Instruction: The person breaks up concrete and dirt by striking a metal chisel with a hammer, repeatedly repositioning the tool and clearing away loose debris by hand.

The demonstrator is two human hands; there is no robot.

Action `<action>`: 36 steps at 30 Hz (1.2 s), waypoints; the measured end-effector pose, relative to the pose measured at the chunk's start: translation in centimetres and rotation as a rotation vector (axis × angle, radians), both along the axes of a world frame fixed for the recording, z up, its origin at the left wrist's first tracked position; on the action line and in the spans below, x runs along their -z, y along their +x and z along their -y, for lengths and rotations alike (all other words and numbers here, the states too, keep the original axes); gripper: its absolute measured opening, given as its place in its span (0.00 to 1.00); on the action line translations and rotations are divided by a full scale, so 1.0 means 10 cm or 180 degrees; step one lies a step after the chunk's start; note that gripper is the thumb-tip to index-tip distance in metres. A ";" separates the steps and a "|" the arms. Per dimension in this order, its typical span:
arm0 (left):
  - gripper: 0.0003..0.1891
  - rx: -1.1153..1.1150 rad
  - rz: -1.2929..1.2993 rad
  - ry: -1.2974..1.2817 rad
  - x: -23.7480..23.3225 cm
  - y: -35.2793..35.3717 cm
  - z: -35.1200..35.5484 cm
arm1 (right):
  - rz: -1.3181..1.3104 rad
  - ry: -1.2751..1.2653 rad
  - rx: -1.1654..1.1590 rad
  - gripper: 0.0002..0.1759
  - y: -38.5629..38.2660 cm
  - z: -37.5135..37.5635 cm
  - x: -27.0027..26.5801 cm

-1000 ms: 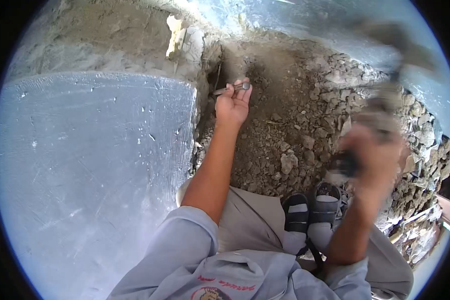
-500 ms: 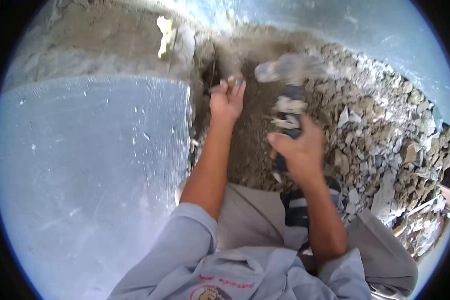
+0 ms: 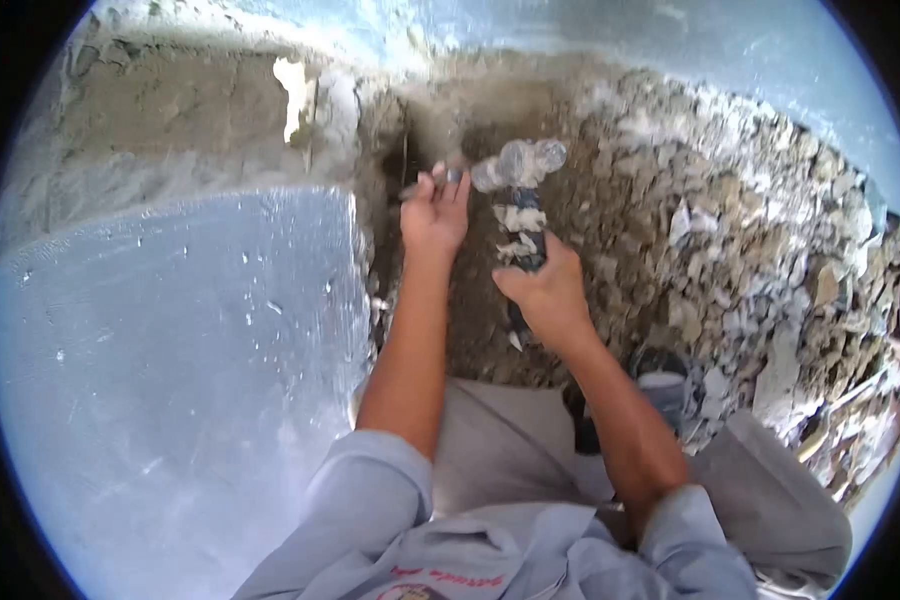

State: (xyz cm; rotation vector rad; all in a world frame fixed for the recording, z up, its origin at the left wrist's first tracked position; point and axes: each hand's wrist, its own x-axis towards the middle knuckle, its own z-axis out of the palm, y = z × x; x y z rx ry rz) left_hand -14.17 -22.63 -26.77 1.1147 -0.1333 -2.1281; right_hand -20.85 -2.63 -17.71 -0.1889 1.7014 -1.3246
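My right hand (image 3: 547, 290) grips a hammer (image 3: 520, 222) by its dark handle, which has ragged pale wrapping below the metal head. The hammer head points left, its face right beside my left hand and apparently meeting the end of a chisel (image 3: 454, 174). My left hand (image 3: 434, 215) is closed round this chisel, palm up, and the fingers hide most of it. The chisel's other end points left toward the rough edge of a dug-out hollow (image 3: 395, 165) in the earth.
A smooth grey slab (image 3: 180, 350) with a broken edge lies on the left. Broken rubble (image 3: 710, 240) covers the right side. A pale yellowish scrap (image 3: 291, 98) sits on the dirt at upper left. Another grey surface (image 3: 670, 40) borders the top.
The hammer has swung left and slightly down, from apart to beside my left hand. My left hand keeps its hold on the chisel. The camera view has shifted slightly.
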 end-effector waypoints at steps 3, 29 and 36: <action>0.12 -0.0024 0.0182 0.0085 -0.07 0.01 -0.07 | -0.0604 -0.0579 0.0265 0.26 -0.35 -0.24 -0.64; 0.08 0.0112 -0.0128 -0.0009 -0.02 0.05 -0.03 | -0.3812 -0.1364 0.2481 0.13 -1.36 -0.40 -1.90; 0.10 -0.0142 0.0204 -0.0024 -0.11 -0.03 -0.04 | -0.0132 -0.0222 0.0458 0.20 -0.03 -0.02 -0.21</action>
